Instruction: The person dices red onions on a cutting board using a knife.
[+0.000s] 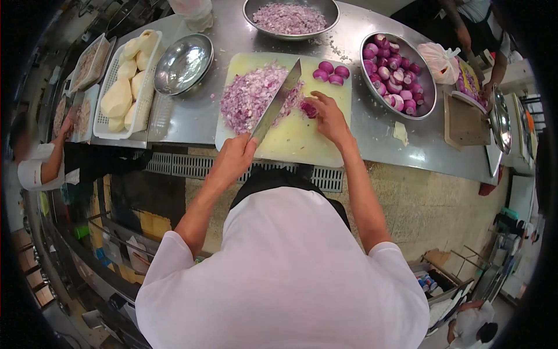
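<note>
My left hand (233, 158) is closed round the handle of a large knife (274, 109), whose blade points up and away across the cutting board (238, 64). A heap of chopped red onion (251, 99) lies left of the blade, with more small bits along its right side. My right hand (328, 118) has its fingers bent over a partly cut piece of red onion (308, 109) on the board, right of the blade. Several peeled red onions (331, 72) sit together at the board's upper right.
A steel bowl of chopped onion (290, 20) stands behind the board, a bowl of whole onions (407, 75) to the right. On the left are empty metal bowls (184, 64) and a white basket (100, 125) of peeled vegetables. Other people (43, 168) stand at both table ends.
</note>
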Tool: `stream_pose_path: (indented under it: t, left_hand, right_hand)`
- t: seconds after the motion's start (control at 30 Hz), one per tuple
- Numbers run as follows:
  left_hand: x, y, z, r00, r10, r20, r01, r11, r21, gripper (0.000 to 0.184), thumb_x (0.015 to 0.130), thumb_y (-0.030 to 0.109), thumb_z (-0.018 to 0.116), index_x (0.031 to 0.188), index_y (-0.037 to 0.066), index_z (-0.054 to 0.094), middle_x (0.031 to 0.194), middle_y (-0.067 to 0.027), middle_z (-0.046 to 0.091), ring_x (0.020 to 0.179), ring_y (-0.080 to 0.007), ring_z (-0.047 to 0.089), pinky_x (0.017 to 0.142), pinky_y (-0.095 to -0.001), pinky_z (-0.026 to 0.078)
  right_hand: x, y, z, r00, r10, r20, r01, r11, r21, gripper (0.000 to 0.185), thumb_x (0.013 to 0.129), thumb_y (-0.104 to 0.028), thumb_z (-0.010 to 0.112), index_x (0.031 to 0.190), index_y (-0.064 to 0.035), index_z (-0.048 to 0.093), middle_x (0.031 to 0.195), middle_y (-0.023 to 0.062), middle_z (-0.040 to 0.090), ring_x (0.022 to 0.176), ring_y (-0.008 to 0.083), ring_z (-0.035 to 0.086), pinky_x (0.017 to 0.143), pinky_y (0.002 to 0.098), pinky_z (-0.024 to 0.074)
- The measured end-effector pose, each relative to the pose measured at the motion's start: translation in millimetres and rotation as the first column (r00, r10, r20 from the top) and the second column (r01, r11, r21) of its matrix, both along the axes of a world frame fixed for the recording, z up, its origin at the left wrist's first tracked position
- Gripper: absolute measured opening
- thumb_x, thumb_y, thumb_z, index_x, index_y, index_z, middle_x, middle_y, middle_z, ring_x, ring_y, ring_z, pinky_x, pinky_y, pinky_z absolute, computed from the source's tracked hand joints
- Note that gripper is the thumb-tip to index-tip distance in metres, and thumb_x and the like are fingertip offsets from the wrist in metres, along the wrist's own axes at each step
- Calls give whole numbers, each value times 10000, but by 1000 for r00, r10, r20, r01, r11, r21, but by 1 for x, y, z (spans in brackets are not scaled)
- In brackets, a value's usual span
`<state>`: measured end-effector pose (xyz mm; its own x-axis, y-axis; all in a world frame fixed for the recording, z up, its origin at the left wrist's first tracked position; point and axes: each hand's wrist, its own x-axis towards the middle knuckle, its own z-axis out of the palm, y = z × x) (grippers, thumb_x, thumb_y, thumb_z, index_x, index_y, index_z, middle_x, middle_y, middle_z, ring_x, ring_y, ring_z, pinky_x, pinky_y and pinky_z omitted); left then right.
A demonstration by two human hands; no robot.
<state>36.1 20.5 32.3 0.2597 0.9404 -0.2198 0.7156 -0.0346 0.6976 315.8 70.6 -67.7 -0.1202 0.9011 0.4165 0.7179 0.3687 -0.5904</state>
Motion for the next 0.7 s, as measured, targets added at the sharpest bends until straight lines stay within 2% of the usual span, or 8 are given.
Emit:
stream_pose_path:
  t: [0.13, 0.2, 0.3, 0.43, 0.53, 0.57, 0.63, 0.7]
  left_hand:
    - [-4, -9, -16, 999, 20, 48, -19, 1000, -19, 355, 991, 226, 479, 806, -70, 544, 613, -264, 563, 559, -433, 576, 554, -483, 441]
    - [-1, -13, -8, 993, 72, 90, -60, 990, -129, 375, 1000, 235, 474, 776, -59, 533, 557, -216, 558, 465, -338, 577, 505, -448, 453]
    - [-4, -17, -21, 993, 61, 99, -52, 995, -90, 378, 1005, 236, 474, 763, -49, 530, 522, -174, 547, 420, -255, 569, 466, -418, 456]
    - [-2, -20, -22, 994, 42, 102, -38, 998, -40, 368, 1003, 227, 482, 761, -46, 533, 517, -171, 544, 426, -252, 573, 463, -415, 452]
    - [2, -22, -15, 994, 56, 97, -43, 990, -136, 372, 1002, 225, 487, 752, -46, 536, 513, -172, 538, 422, -246, 568, 458, -415, 448]
    - [2, -22, -20, 996, 34, 88, -25, 995, -93, 369, 999, 221, 491, 756, -51, 538, 528, -195, 537, 444, -289, 569, 476, -432, 444]
    - [2, -22, -28, 997, 9, 77, -5, 999, -50, 365, 996, 218, 495, 759, -56, 541, 544, -218, 535, 465, -331, 569, 493, -449, 440]
    - [4, -22, -33, 998, 15, 65, -11, 999, -51, 381, 998, 271, 513, 785, -45, 532, 561, -178, 500, 514, -240, 459, 531, -428, 391]
  right_hand:
    - [2, 8, 2, 979, 165, 117, -142, 972, -187, 503, 713, 100, 611, 1178, -90, 646, 1173, 133, 619, 1115, 339, 564, 919, 422, 491]
    - [2, 8, 1, 975, 182, 126, -150, 961, -231, 506, 713, 85, 629, 1187, -90, 645, 1149, 134, 625, 1087, 341, 577, 905, 424, 496]
    - [-8, 2, 0, 995, 72, 62, -50, 950, -308, 464, 722, 23, 689, 1176, -65, 652, 1073, 150, 639, 1004, 358, 609, 875, 430, 505]
    - [-14, -1, -1, 994, -98, -54, 69, 917, -392, 408, 730, -57, 757, 1126, -23, 667, 1024, 183, 657, 898, 365, 653, 822, 421, 526]
    - [-7, 8, -4, 975, -184, -124, 104, 873, -477, 379, 741, -69, 765, 1104, -13, 674, 1027, 192, 664, 874, 355, 669, 796, 415, 534]
    - [-3, 12, -5, 964, -216, -156, 106, 848, -519, 361, 746, -67, 763, 1093, -13, 678, 1036, 195, 667, 866, 349, 676, 786, 412, 537]
    - [-1, 13, -6, 959, -237, -153, 152, 891, -428, 321, 746, -63, 757, 1054, -15, 683, 1017, 184, 664, 868, 353, 669, 784, 419, 532]
    - [-1, 12, -5, 955, -255, -151, 195, 924, -330, 280, 746, -58, 752, 1015, -17, 687, 999, 173, 661, 869, 358, 662, 783, 425, 527]
